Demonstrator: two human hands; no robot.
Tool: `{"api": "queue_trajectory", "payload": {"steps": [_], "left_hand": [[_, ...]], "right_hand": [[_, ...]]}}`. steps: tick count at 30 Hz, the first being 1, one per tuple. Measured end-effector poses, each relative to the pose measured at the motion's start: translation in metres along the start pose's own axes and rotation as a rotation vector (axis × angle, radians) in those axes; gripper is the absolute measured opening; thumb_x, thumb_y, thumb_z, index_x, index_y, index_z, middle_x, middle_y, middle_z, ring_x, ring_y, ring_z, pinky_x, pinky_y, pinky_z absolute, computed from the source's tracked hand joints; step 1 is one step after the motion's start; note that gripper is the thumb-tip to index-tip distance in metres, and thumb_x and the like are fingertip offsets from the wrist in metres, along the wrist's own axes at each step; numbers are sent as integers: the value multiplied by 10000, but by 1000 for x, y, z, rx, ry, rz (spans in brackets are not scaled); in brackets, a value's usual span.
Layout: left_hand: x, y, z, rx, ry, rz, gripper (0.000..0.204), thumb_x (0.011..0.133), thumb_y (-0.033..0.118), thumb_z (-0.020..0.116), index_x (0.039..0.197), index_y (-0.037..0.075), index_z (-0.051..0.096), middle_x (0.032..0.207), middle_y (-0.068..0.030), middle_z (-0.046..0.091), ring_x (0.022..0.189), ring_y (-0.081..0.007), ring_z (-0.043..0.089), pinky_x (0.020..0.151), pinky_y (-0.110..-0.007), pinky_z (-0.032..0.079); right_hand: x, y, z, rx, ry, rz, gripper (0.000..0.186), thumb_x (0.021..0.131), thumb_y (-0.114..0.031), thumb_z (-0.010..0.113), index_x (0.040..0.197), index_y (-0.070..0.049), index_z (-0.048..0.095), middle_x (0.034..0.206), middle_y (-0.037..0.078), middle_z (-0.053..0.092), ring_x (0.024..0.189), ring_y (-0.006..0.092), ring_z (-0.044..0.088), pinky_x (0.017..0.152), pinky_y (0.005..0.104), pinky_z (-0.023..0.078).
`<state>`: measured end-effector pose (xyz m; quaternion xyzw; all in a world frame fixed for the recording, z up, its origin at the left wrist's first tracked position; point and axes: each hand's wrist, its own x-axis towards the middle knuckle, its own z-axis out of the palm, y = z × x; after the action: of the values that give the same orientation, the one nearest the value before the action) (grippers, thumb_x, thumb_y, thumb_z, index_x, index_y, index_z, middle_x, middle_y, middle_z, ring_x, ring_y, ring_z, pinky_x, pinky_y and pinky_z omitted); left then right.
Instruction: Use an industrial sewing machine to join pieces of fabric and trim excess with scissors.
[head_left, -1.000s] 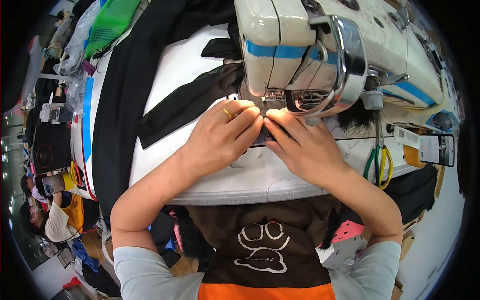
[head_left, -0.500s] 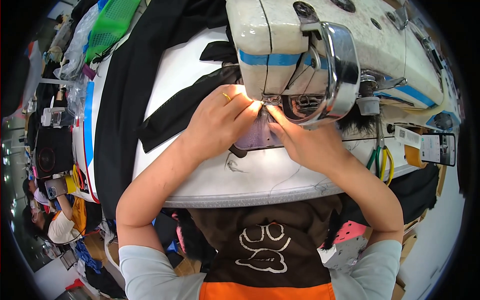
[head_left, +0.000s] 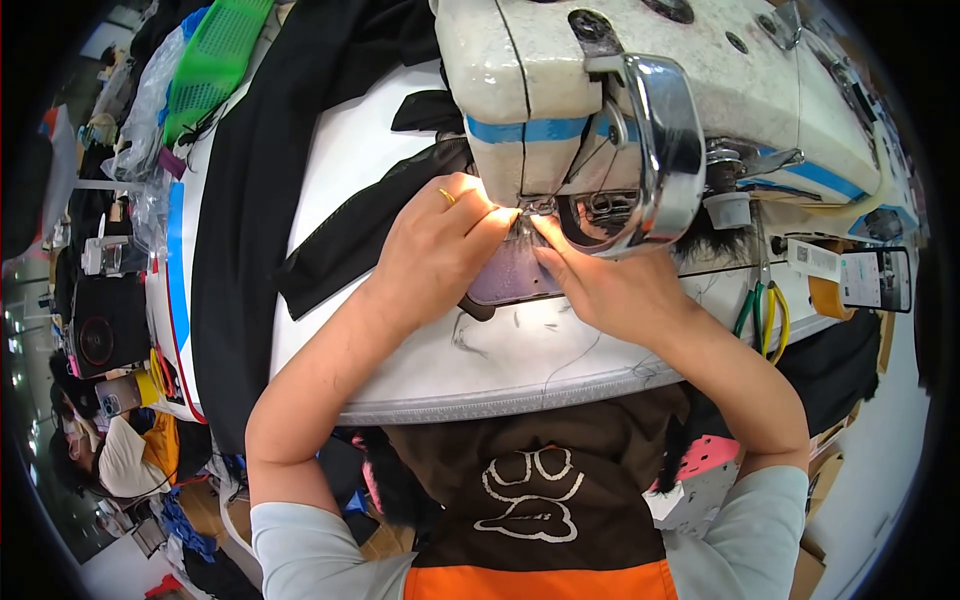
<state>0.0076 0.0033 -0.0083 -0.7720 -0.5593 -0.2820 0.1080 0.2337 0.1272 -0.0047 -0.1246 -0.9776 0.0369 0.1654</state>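
Note:
A white industrial sewing machine (head_left: 530, 80) with a blue stripe stands over the table. My left hand (head_left: 435, 245), with a ring on one finger, is closed, its fingertips pinching the edge of black fabric (head_left: 355, 235) right at the presser foot (head_left: 538, 206). The fabric trails to the left from behind this hand. From the other side my right hand (head_left: 625, 290) reaches the same spot, its thumb and forefinger closed close together. What lies between those fingertips is too small to make out. A purplish metal plate (head_left: 515, 275) shows between the hands.
Scissors (head_left: 770, 320) with green and yellow handles lie right of my right hand, near a phone (head_left: 876, 280). Longer black cloth (head_left: 245, 230) drapes down the left side. A green basket (head_left: 215, 70) stands at the far left; loose threads (head_left: 470, 335) lie near the ruler edge (head_left: 500, 405).
The view has shifted slightly, so the machine sits a little further left. Both hands stay at the presser foot. At the far left, another person has changed posture a little.

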Motion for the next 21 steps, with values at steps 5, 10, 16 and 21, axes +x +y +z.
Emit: {"api": "queue_trajectory", "payload": {"steps": [5, 10, 16, 21], "left_hand": [[0, 2, -3, 14, -22, -29, 315, 810, 91, 718, 1121, 39, 723, 1023, -82, 649, 1035, -318, 674, 935, -425, 590], [-3, 6, -7, 0, -59, -42, 258, 842, 109, 757, 1085, 24, 751, 1080, -85, 668, 1063, -304, 678, 989, -439, 589], [-6, 4, -11, 40, -117, 53, 232, 890, 112, 781, 1095, 7, 765, 1149, -94, 666, 1124, -297, 665, 1027, -430, 579], [-2, 9, -11, 35, -151, 7, 226, 892, 109, 777, 1090, 4, 757, 1158, -99, 666, 1177, -296, 665, 1032, -422, 580]], "right_hand": [[1, 5, 2, 50, 17, -19, 389, 1035, -383, 750, 1351, -159, 776, 1070, 146, 809, 691, 322, 762, 565, 419, 575], [4, 7, -3, 81, 52, -83, 413, 1032, -395, 750, 1364, -149, 764, 1117, 147, 790, 935, 341, 769, 782, 469, 601], [1, 2, -4, 49, -93, -10, 454, 1042, -418, 729, 1403, -143, 738, 1170, 127, 769, 1033, 337, 749, 888, 471, 590], [0, 4, -7, -24, -40, -76, 483, 1051, -443, 713, 1431, -144, 719, 1188, 102, 769, 1045, 317, 747, 902, 455, 590]]}}
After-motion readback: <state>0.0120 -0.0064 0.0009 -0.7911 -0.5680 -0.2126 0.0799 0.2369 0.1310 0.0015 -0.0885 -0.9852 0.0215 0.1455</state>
